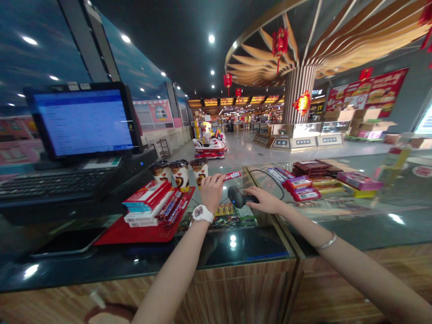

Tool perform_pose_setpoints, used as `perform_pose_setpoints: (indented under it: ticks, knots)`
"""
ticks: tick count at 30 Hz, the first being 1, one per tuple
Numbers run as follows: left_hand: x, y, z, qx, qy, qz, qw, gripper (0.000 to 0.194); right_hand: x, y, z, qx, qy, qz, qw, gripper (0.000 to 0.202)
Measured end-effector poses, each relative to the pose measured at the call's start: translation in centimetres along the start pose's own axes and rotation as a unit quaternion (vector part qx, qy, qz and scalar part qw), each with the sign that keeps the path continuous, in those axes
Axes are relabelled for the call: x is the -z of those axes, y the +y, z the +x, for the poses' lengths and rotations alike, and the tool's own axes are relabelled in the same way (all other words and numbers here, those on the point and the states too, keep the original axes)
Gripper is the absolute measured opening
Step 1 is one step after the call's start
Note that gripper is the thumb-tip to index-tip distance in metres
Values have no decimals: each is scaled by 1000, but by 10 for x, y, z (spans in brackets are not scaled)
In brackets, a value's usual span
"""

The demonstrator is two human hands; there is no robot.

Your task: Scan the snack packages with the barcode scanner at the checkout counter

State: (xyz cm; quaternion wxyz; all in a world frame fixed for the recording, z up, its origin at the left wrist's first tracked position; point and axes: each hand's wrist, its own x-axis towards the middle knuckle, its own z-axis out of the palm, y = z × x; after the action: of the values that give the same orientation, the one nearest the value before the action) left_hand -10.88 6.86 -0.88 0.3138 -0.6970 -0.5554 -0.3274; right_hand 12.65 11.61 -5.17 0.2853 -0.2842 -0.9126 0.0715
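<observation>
Over a dark glass-topped counter (pixel 243 240), pinching a slim red-wrapped bar (pixel 232 175) crosswise in left hand (pixel 212 192); just this side, grasping a black plastic scanner (pixel 237 197) in right hand (pixel 265 200).

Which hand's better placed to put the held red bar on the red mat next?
Probably the left hand: it holds the red bar and is nearer the red mat. The right hand is farther off, holding the black scanner.

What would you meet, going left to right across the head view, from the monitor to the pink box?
Monitor, three cups, left hand, black scanner, right hand, purple-wrapped packets, pink box.
</observation>
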Motion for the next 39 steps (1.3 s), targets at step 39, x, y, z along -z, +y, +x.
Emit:
perform_pose_setpoints:
  ticks: [39]
  knots:
    - [-28,145,34,-216,-41,-89,971,20,93,62,-102,13,243,-247,938,21]
